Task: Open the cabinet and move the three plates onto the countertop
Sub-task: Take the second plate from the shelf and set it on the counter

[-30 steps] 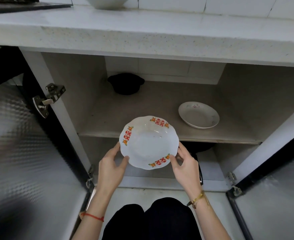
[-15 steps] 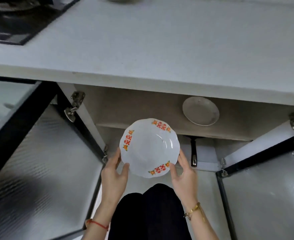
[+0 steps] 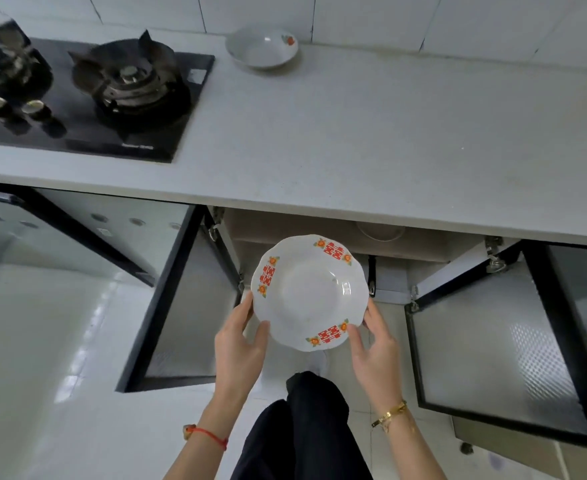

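Note:
A white scalloped plate with red and orange marks (image 3: 309, 292) is held level in front of the open cabinet (image 3: 340, 233), below the countertop's front edge. My left hand (image 3: 238, 344) grips its left rim and my right hand (image 3: 375, 336) grips its right rim. A second white plate with a small flower (image 3: 262, 46) rests at the back of the grey countertop (image 3: 371, 133). Just the front rim of a third plate (image 3: 380, 233) shows on the cabinet shelf under the counter edge.
A black gas hob (image 3: 88, 95) with two burners fills the counter's left part. Both frosted cabinet doors stand wide open, one at the left (image 3: 181, 306) and one at the right (image 3: 493, 341). My dark-trousered legs (image 3: 306, 427) are below the plate.
The view has risen from the cabinet's inside to above the countertop. The plate has come up and out with both hands still on it; the shelf plate is now mostly hidden.

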